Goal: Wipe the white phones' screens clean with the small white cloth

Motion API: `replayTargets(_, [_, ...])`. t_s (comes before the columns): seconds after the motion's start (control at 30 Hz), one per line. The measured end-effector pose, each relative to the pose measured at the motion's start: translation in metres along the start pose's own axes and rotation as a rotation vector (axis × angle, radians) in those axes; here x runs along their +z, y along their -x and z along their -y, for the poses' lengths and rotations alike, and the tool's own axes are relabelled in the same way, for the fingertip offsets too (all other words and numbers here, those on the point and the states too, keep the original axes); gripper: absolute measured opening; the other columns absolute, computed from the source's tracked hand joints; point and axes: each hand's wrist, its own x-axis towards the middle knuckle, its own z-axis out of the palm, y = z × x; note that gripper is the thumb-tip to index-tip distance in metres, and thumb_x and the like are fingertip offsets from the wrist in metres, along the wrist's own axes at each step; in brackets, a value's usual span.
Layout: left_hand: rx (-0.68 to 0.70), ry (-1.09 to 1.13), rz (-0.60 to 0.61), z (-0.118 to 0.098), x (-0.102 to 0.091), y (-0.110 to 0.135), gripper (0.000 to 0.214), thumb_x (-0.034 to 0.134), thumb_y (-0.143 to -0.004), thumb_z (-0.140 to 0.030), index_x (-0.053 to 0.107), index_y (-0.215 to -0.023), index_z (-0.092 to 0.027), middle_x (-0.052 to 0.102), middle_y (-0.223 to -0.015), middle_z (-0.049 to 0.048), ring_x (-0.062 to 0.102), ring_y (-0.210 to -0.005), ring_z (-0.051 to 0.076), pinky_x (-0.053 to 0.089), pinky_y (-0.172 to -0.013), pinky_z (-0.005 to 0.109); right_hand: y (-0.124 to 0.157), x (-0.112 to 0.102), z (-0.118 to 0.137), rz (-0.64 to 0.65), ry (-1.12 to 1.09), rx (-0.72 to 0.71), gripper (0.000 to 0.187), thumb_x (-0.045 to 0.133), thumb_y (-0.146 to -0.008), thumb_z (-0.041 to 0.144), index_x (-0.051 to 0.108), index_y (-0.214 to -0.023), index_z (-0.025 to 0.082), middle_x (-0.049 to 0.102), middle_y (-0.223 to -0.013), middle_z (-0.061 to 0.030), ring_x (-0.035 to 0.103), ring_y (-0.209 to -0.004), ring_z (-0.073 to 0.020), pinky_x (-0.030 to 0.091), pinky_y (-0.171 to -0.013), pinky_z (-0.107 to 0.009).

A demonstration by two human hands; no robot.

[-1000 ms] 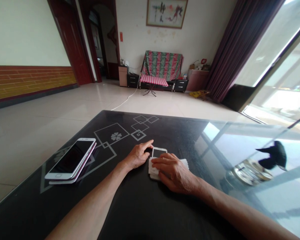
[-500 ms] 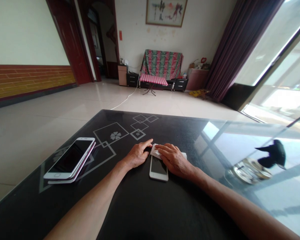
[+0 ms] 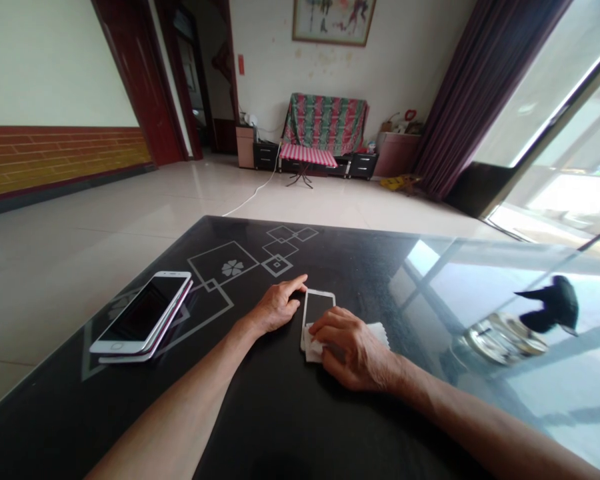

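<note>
A small white-framed phone [image 3: 319,305] lies face up on the black glass table [image 3: 330,413]. My left hand [image 3: 276,307] rests against the phone's left edge, its index finger stretched to the top corner. My right hand [image 3: 347,347] presses a folded white cloth [image 3: 380,331] onto the near half of the phone, fingers curled over the cloth. The lower part of the phone is hidden under cloth and hand.
Two larger phones [image 3: 143,315] lie stacked at the table's left side. A glass ashtray [image 3: 505,339] sits at the right, beside a dark reflection. White square patterns [image 3: 233,269] mark the tabletop. Beyond the table are a tiled floor, a covered sofa [image 3: 326,127] and curtains.
My right hand with the cloth has slid from the phone's far end back to its near end, uncovering the top of the screen. My left hand stays at the phone's left edge.
</note>
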Motion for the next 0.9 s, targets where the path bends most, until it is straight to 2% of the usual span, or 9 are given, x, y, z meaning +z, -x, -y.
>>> replayTargets(0.13, [-0.008,-0.013,0.009,-0.001,-0.001,0.000,0.062,0.047,-0.072,-0.005,0.049,-0.133,-0.019,0.068,-0.114,-0.0001,0.060,-0.110,0.015,0.042,-0.104,0.028,0.000,0.000,-0.004,-0.005,0.014,0.004,0.023,0.052,-0.071,0.007,0.062,-0.088,0.018,0.067,-0.095,-0.0060,0.058,-0.086,-0.0195,0.047,-0.082,-0.036])
replayTargets(0.33, [0.006,-0.007,0.001,0.001,0.000,0.000,0.062,0.048,-0.073,-0.006,0.048,-0.134,-0.019,0.068,-0.113,0.0008,0.061,-0.109,0.015,0.042,-0.104,0.029,0.003,0.004,-0.052,-0.123,0.147,0.135,0.024,0.048,-0.085,0.011,0.065,-0.100,0.019,0.068,-0.108,-0.0075,0.059,-0.096,-0.0209,0.047,-0.089,-0.039])
replayTargets(0.43, [0.016,-0.013,-0.004,0.003,0.001,0.000,0.063,0.049,-0.072,-0.006,0.048,-0.134,-0.019,0.068,-0.113,0.0010,0.061,-0.109,0.015,0.043,-0.104,0.030,0.005,0.003,-0.067,-0.161,0.175,0.187,0.024,0.047,-0.088,0.014,0.065,-0.102,0.020,0.067,-0.110,-0.0064,0.059,-0.099,-0.0205,0.048,-0.090,-0.038])
replayTargets(0.7, [0.021,-0.028,-0.015,0.005,0.003,-0.001,0.063,0.049,-0.072,-0.006,0.048,-0.133,-0.019,0.068,-0.113,0.0007,0.061,-0.109,0.016,0.043,-0.103,0.030,0.008,0.010,-0.070,-0.241,0.216,0.288,0.022,0.048,-0.081,0.012,0.065,-0.094,0.020,0.065,-0.104,-0.0069,0.061,-0.096,-0.0201,0.049,-0.090,-0.035])
replayTargets(0.9, [-0.028,-0.034,-0.042,0.000,0.003,-0.001,0.061,0.051,-0.072,-0.008,0.050,-0.132,-0.020,0.069,-0.114,0.0009,0.062,-0.108,0.016,0.043,-0.104,0.031,0.008,0.013,-0.071,-0.264,0.182,0.292,0.019,0.048,-0.081,0.013,0.063,-0.089,0.021,0.063,-0.100,-0.0065,0.062,-0.092,-0.0181,0.050,-0.086,-0.030])
